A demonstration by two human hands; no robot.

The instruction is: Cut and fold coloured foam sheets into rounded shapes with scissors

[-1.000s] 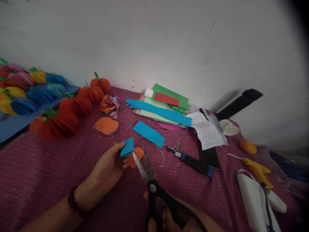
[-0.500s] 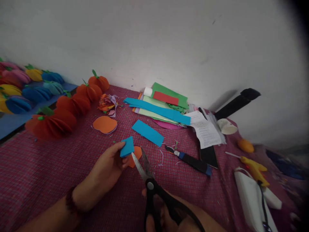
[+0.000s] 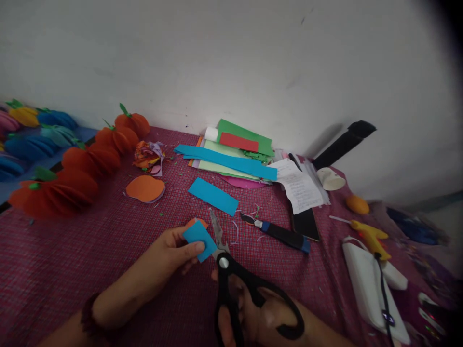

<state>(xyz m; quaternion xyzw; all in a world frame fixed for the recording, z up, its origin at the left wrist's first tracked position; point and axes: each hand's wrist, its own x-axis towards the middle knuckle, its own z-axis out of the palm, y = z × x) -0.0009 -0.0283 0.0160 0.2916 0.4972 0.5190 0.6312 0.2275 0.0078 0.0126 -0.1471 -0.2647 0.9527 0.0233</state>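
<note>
A small piece of blue paper is pinched between the thumb and fingers of my left hand. My right hand has its fingers through the black handles of a pair of scissors. The scissor blades are spread, and one passes behind the blue paper's right edge. A bit of orange paper shows just behind the blue piece. Beyond the hands lies a blue paper rectangle. Orange pumpkin-shaped cutouts rest to its left on the checked cloth.
Orange paper pumpkins line the left side. A stack of coloured paper lies by the wall, near a crumpled scrap pile. Rightward are a dark-handled cutting tool, a written sheet and a yellow glue gun.
The blue piece has been turned and lowered, with my left thumb now across its front. It meets the open scissor blades closer to their pivot. The whole view has shifted slightly rightward.
</note>
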